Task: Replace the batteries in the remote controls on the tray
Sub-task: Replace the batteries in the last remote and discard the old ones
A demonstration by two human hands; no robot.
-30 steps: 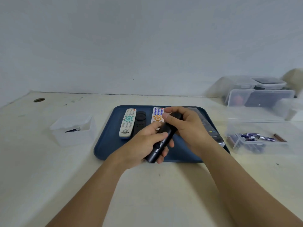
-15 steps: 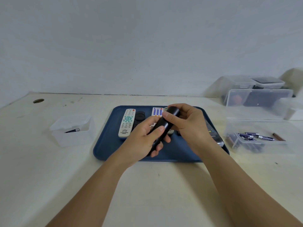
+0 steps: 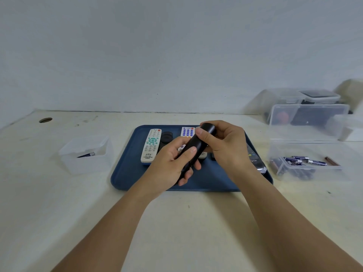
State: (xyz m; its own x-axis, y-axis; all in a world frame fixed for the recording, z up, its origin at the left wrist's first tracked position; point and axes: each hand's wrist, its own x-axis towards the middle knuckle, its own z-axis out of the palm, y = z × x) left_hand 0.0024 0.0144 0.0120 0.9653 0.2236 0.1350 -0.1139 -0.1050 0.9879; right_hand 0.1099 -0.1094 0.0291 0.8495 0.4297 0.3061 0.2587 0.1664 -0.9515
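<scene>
Black remote (image 3: 193, 148) raised since a second ago, far end tilted up and away, more of white purple-button remote (image 3: 187, 132) hidden behind it. Left hand (image 3: 169, 163) wraps lower half, thumb on top. Right hand (image 3: 224, 143) grips upper end, thumb across it. Remote held above blue tray (image 3: 125, 173). White teal-button remote (image 3: 151, 146) lies on tray at left, black round-pad remote (image 3: 166, 139) just beside it. Clear bin of batteries (image 3: 302, 161) right of tray; small clear box (image 3: 86, 154) left, one battery inside.

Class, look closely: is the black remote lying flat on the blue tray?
No: both the left hand and right hand hold the black remote above the tray.
</scene>
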